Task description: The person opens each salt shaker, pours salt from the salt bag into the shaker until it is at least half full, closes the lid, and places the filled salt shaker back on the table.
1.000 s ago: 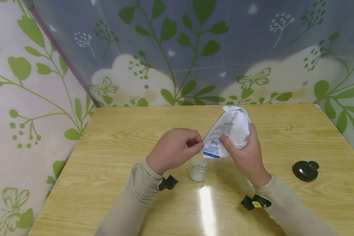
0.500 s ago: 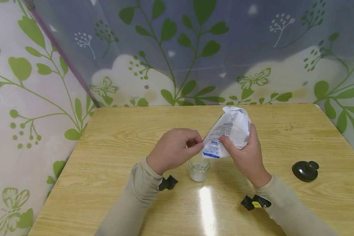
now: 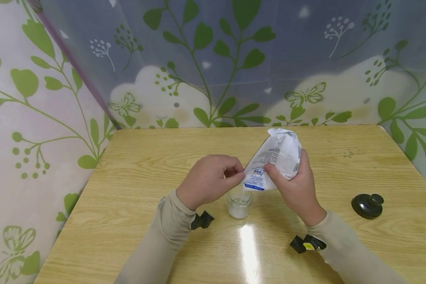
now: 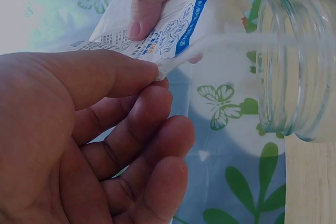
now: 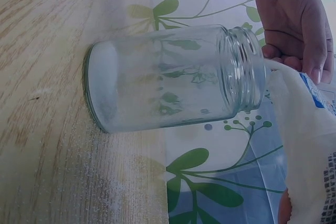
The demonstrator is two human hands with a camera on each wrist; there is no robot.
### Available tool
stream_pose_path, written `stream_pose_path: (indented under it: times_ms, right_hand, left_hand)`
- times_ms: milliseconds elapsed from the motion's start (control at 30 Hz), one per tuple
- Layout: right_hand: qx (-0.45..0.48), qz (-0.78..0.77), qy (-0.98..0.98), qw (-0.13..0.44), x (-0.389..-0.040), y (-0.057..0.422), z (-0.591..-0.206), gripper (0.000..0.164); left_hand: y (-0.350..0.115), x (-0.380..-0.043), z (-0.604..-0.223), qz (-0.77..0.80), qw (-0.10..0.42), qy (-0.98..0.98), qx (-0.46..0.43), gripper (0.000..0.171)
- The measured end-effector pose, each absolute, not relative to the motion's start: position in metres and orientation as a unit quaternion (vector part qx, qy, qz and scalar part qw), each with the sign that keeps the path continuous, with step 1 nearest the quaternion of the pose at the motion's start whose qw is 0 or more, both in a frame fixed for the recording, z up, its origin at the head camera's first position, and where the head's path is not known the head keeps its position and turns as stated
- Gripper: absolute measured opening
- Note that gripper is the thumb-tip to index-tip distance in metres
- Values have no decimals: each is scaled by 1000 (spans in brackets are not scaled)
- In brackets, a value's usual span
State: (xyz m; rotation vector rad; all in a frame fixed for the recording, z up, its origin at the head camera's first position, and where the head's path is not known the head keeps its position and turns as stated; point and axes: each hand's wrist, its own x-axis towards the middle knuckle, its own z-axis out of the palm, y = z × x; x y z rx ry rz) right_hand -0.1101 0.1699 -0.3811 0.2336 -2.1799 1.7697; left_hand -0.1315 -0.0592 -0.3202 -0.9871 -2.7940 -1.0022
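Observation:
A white printed bag (image 3: 278, 157) is tilted mouth-down over an upright glass jar (image 3: 239, 207). From its open corner a thin stream of white grains (image 4: 220, 40) runs into the jar. My right hand (image 3: 298, 189) grips the body of the bag, thumb across the printed side. With thumb and forefinger, my left hand (image 4: 105, 108) pinches the edge of the bag's mouth; its other fingers are loosely curled. In the right wrist view a layer of white grains (image 5: 102, 87) covers the jar's bottom. The bag's mouth is close to the jar's rim.
A black lid with a knob (image 3: 367, 205) lies on the wooden table (image 3: 145, 165) to the right. Fine white grains (image 5: 89, 182) are scattered on the wood near the jar. A patterned curtain (image 3: 184, 79) stands behind the table.

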Motion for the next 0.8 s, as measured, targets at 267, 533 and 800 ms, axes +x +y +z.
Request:
stream_pose_path:
  times_ms: [267,533,800]
  right_hand:
    - [75,610,-772,161,-110,170,-380,60]
    - [75,610,-773,159,-110,170,-381,60]
    - [76,613,-770,157,-109,170,-380,60]
  left_hand:
    - [-59,-132,-320,-320,6,-893,-317,12]
    - [-59,-131,-320,-318,9,-892,-320,12]
    - [-59,-132,-320,-316,7,-894,-318,12]
